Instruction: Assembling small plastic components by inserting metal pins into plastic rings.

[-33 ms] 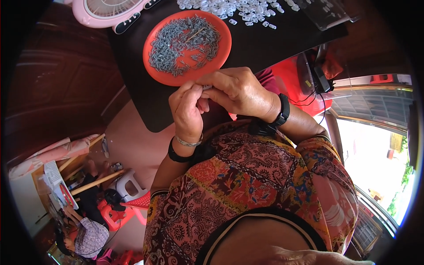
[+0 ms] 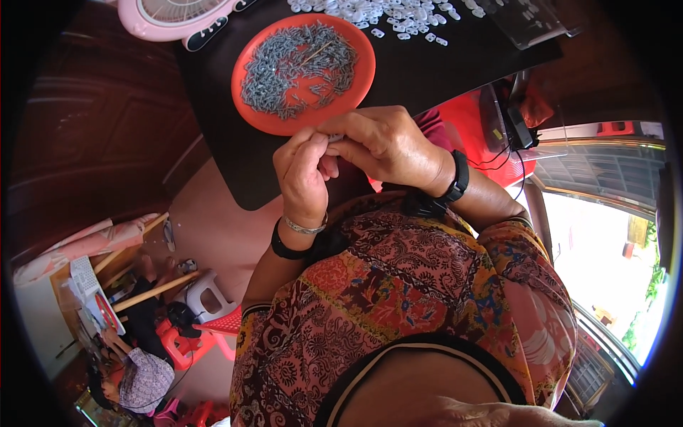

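Observation:
My left hand (image 2: 304,171) and my right hand (image 2: 384,146) meet just below the near rim of a round orange plate (image 2: 365,67). Both are closed, with thumbs and fingertips pinched together on a small white plastic piece (image 2: 335,137). Only a sliver of that piece shows; the fingers hide the rest. Small grey screws (image 2: 267,78) are spread in a loose heap over the plate, and a thin tan stick (image 2: 316,52) lies on them. Past the plate, many small white plastic pieces with holes (image 2: 405,21) are scattered on the black table (image 2: 420,75).
A pink fan (image 2: 174,18) stands at the table's far left, a clear plastic box (image 2: 530,28) at the far right. Black cables hang by a red surface (image 2: 469,128) on the right. Lower left, another person (image 2: 146,381) sits near red stools and a grey stool (image 2: 211,299).

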Tool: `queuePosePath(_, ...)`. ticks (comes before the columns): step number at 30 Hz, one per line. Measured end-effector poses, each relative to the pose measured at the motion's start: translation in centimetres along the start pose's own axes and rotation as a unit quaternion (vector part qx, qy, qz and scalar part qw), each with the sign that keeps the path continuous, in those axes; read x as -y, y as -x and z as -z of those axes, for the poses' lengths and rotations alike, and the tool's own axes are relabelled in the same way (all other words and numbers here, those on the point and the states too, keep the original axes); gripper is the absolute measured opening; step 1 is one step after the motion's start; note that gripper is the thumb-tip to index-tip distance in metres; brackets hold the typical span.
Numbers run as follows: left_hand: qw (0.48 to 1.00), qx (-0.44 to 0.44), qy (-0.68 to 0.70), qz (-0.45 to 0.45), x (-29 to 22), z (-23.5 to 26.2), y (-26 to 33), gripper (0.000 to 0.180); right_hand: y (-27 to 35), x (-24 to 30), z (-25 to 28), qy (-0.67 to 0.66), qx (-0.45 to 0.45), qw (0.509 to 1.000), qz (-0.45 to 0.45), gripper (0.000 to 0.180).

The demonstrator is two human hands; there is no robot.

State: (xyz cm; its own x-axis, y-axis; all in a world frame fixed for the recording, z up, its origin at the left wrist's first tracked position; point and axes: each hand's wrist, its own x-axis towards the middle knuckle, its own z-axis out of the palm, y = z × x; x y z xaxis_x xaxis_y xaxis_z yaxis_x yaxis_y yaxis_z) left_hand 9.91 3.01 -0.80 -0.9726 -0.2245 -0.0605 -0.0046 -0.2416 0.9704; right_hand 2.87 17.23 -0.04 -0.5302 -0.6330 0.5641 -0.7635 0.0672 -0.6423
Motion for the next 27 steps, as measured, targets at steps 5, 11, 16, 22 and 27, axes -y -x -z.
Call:
queuePosePath(5,0.999,-0.015,0.003,-0.029,0.0,-0.3,0.2,0.026,-0.2,0.3,0.4,-0.082,-0.015,0.996,-0.033,0.032)
queuePosePath(11,0.999,-0.013,0.01,-0.045,0.0,-0.5,0.1,0.025,0.0,0.3,0.8,-0.059,-0.02,0.997,-0.048,0.033)
queuePosePath(16,0.999,-0.005,0.002,-0.037,0.3,-0.2,0.2,0.025,0.2,0.8,0.6,-0.009,-0.008,0.999,-0.033,0.036)
queuePosePath(22,0.999,-0.009,-0.013,-0.03,-0.2,-0.6,0.3,0.023,0.3,1.1,0.5,0.053,-0.01,0.998,-0.032,0.038)
queuePosePath(27,1.0,-0.023,-0.009,-0.018,-0.2,-0.8,0.2,0.02,0.3,1.4,0.4,0.073,0.002,0.997,-0.036,0.033)
